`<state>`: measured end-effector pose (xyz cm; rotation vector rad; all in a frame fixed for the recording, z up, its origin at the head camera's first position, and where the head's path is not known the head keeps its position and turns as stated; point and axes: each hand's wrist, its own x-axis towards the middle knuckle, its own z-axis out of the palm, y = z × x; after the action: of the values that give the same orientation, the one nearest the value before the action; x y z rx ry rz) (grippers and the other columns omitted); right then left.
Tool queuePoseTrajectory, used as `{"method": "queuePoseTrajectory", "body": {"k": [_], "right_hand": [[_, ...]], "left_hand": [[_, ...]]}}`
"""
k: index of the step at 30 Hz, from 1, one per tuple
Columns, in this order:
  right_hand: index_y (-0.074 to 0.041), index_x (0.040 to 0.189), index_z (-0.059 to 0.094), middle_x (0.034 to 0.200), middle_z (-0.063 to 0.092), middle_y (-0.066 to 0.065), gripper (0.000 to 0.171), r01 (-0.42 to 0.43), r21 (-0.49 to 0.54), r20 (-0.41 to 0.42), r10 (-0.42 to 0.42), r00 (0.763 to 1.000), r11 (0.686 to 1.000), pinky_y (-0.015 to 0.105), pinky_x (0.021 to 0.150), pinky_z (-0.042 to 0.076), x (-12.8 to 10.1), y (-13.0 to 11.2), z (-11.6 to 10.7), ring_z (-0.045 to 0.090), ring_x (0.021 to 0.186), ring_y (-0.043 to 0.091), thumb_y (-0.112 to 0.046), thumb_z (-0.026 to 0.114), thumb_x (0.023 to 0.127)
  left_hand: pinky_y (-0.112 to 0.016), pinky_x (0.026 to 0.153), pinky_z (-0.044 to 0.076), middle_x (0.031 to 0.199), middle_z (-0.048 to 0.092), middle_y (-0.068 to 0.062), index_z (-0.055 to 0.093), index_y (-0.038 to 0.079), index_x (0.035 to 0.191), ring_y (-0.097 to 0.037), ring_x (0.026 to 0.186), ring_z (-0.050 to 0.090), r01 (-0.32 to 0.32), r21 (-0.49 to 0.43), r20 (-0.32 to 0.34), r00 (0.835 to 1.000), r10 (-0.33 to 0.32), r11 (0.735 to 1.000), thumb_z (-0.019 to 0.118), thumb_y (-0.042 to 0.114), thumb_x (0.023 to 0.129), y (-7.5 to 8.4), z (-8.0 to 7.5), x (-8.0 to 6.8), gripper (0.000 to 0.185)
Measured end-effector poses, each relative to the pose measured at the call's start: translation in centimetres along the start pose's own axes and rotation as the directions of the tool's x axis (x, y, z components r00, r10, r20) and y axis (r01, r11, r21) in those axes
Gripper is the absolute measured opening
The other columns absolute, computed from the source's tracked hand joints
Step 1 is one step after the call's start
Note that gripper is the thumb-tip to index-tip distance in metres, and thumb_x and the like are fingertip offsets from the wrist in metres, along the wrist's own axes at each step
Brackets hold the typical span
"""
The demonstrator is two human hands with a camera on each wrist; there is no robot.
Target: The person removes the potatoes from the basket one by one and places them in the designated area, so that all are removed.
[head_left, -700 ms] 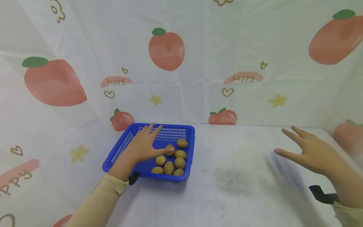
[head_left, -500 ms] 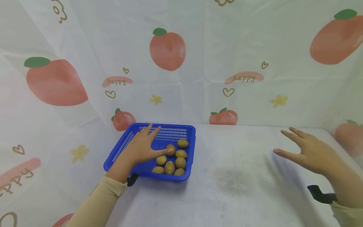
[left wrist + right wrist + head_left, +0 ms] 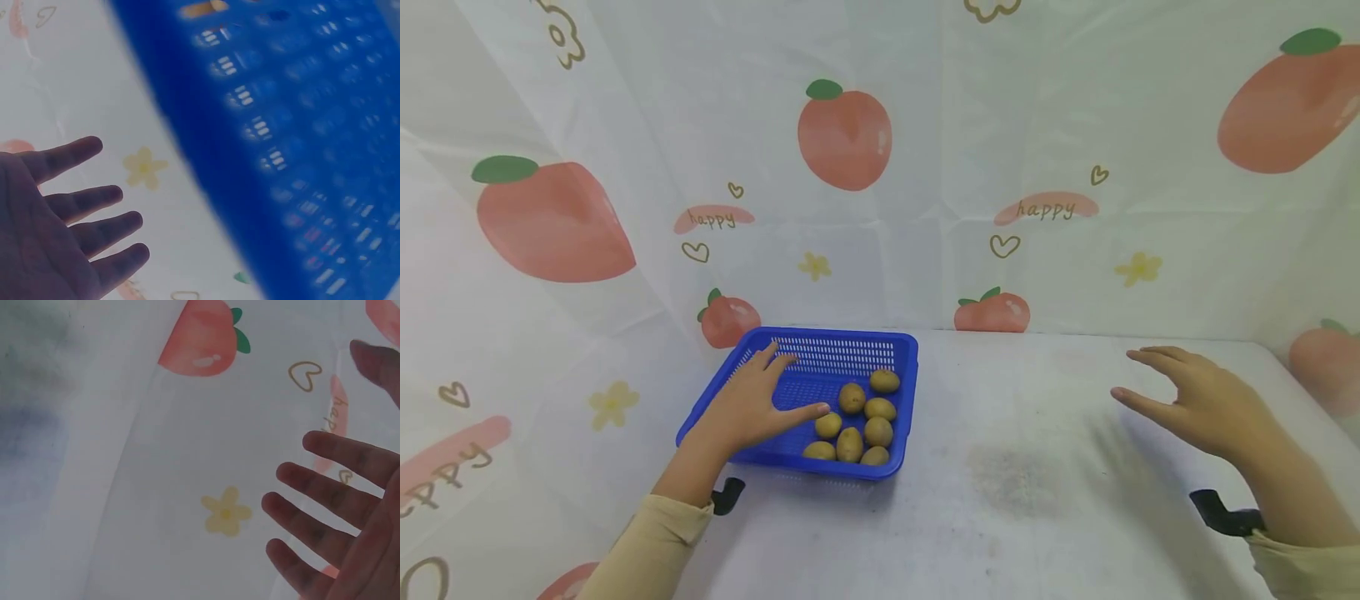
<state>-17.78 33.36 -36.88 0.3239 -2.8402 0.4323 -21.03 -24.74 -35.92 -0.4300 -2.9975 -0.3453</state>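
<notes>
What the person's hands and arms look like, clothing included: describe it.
The left hand and right hand are bare, with no gloves or rings in sight. The left sleeve and right sleeve are beige. A curved black piece juts out near each cuff.

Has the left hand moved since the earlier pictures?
Yes. Judged against the blue basket in the head view, the left hand has shifted leftward and back toward the person.

Left hand [image 3: 50,234], 4 fingers [image 3: 109,230] apart; slotted blue basket [image 3: 206,137], blurred; yellow flower print [image 3: 145,167].
</notes>
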Motion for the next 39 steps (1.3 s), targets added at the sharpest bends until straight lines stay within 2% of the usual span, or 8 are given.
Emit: {"method": "queuePoseTrajectory", "body": {"k": [4,9,11,17,20,24,34,39], "right_hand": [[-0.008,0.138,0.068,0.141,0.065,0.023,0.063,-0.016,0.032,-0.007,0.017,1.000,0.999,0.069,0.087,0.053,0.3,-0.6,0.4,0.067,0.115,0.046,-0.055,0.074,0.095],[-0.010,0.142,0.065,0.146,0.061,0.023,0.065,-0.060,0.077,0.064,0.055,0.996,0.995,0.072,0.087,0.052,0.8,-1.5,0.9,0.066,0.117,0.047,-0.059,0.068,0.099],[-0.011,0.143,0.065,0.147,0.060,0.024,0.065,-0.067,0.102,0.081,0.058,0.995,0.993,0.072,0.091,0.051,0.9,-1.9,1.2,0.065,0.120,0.047,-0.059,0.066,0.100],[-0.012,0.141,0.066,0.144,0.064,0.020,0.062,-0.053,0.165,0.084,0.040,0.996,0.985,0.067,0.089,0.054,1.3,-2.9,2.4,0.068,0.111,0.042,-0.058,0.067,0.100],[-0.013,0.141,0.067,0.143,0.065,0.019,0.060,-0.039,0.187,0.083,0.024,0.996,0.982,0.065,0.090,0.055,1.6,-3.4,3.0,0.068,0.116,0.042,-0.057,0.067,0.100],[-0.013,0.139,0.068,0.142,0.066,0.017,0.058,-0.014,0.212,0.075,-0.002,0.997,0.977,0.065,0.092,0.056,2.1,-4.2,3.6,0.065,0.123,0.043,-0.055,0.068,0.100],[-0.015,0.137,0.070,0.136,0.070,0.011,0.052,0.080,0.252,0.048,-0.095,0.994,0.964,0.060,0.094,0.057,4.3,-6.3,4.6,0.065,0.125,0.036,-0.051,0.072,0.099],[-0.015,0.135,0.071,0.134,0.071,0.010,0.050,0.115,0.293,0.052,-0.136,0.989,0.949,0.059,0.099,0.056,6.0,-8.1,4.8,0.065,0.126,0.033,-0.050,0.072,0.099]], "left_hand": [[-0.070,0.121,0.038,0.163,0.043,-0.028,0.050,0.003,0.155,-0.050,0.152,0.041,0.035,-0.016,-0.023,0.999,-0.035,0.999,0.059,0.088,0.085,-1.0,0.3,-0.7,0.110],[-0.071,0.118,0.041,0.158,0.050,-0.028,0.051,0.003,0.153,-0.051,0.148,0.045,0.080,-0.018,-0.038,0.996,-0.081,0.997,0.059,0.087,0.087,-2.0,0.7,-1.7,0.107],[-0.072,0.118,0.041,0.158,0.050,-0.028,0.052,0.003,0.153,-0.051,0.148,0.045,0.083,-0.025,-0.053,0.995,-0.084,0.996,0.060,0.084,0.088,-2.4,0.9,-2.1,0.105],[-0.070,0.113,0.048,0.151,0.054,-0.026,0.056,0.003,0.149,-0.049,0.138,0.054,0.076,-0.060,-0.132,0.988,-0.083,0.995,0.067,0.078,0.088,-3.4,1.8,-3.3,0.097],[-0.070,0.109,0.051,0.146,0.057,-0.026,0.059,0.003,0.146,-0.048,0.132,0.057,0.084,-0.061,-0.162,0.982,-0.093,0.995,0.069,0.077,0.088,-3.8,2.2,-3.7,0.094],[-0.073,0.109,0.049,0.146,0.056,-0.028,0.060,0.002,0.145,-0.051,0.134,0.055,0.107,-0.069,-0.189,0.975,-0.118,0.992,0.071,0.077,0.086,-4.3,2.6,-4.3,0.096],[-0.079,0.112,0.040,0.156,0.045,-0.034,0.054,-0.001,0.150,-0.057,0.143,0.043,0.139,-0.047,-0.227,0.963,-0.146,0.989,0.077,0.079,0.078,-5.5,3.8,-5.3,0.110],[-0.078,0.113,0.040,0.159,0.043,-0.035,0.050,-0.001,0.154,-0.058,0.145,0.043,0.162,-0.038,-0.220,0.961,-0.166,0.986,0.077,0.081,0.075,-5.9,4.3,-5.4,0.117]]}}
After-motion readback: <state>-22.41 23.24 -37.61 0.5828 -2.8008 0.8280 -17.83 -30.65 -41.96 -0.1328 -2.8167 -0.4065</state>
